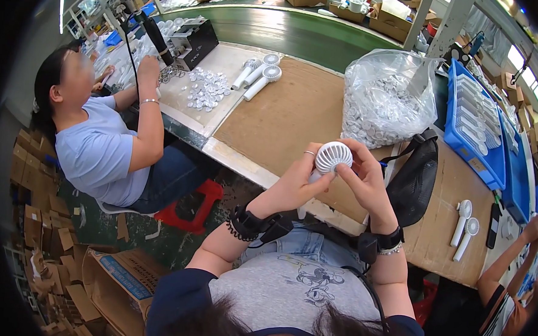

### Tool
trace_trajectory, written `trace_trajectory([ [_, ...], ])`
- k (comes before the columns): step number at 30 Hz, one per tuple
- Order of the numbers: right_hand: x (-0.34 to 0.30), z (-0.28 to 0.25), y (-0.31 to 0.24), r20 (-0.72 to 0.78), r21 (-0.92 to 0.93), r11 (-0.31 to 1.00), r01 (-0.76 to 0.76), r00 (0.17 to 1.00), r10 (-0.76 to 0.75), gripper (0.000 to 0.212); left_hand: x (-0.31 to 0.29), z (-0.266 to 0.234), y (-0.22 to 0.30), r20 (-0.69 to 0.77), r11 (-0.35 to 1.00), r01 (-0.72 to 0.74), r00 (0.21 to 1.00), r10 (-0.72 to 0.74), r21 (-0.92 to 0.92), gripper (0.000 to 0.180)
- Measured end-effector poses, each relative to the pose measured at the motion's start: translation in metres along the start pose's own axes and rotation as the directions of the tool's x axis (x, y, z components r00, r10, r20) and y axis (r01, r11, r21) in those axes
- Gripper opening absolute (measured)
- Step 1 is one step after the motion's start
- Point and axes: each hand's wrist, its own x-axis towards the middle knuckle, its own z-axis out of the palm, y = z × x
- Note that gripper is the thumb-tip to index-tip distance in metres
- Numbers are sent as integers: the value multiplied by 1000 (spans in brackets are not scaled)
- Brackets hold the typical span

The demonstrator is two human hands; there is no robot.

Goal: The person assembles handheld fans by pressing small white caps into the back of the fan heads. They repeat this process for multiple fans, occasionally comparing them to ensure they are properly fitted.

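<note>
Both hands meet over the near edge of the brown worktop (284,117): the left hand (292,181) and right hand (366,176) pinch a round white fan head (333,156) between fingertips and thumbs, its ribbed grille facing up. Just beyond it sits a clear bag of white parts (388,101), with a black pouch (417,176) beside the right wrist and two white handheld fans (465,230) near the worktop's right edge

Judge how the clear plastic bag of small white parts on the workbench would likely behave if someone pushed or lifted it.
The clear bag would probably sag and shift rather than slide stiffly: its film is thin and crinkled. It looks bulging with small white parts, so it is likely heavy for its size. Its top looks loosely gathered, so tipping might spill parts onto the brown bench top.
</note>
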Motion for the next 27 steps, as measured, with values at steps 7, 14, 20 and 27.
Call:
trace_trajectory([
  [7, -6, 6, 0, 28, 75, 997, 36, 999, -38, 36, -12, 5, 4, -85, 938, -136, 982, 171, 319, 32],
  [14, -3, 16, 1, -32, 35, 998, 48, 998, -47, 40, -16, 6, 3, -117, 980, -27, 992, 51, 199, 39],
  [20, -2, 14, -12, 4, 165, 980, -115, 993, 116, 43, -16, -4, 8, 92, 969, 81, 994, -61, -232, 42],
  [27, 1, 13, -18, 133, -45, 998, -46, 990, 51, 45, -21, -11, 11, 166, 974, 66, 986, -29, -217, 50],
])
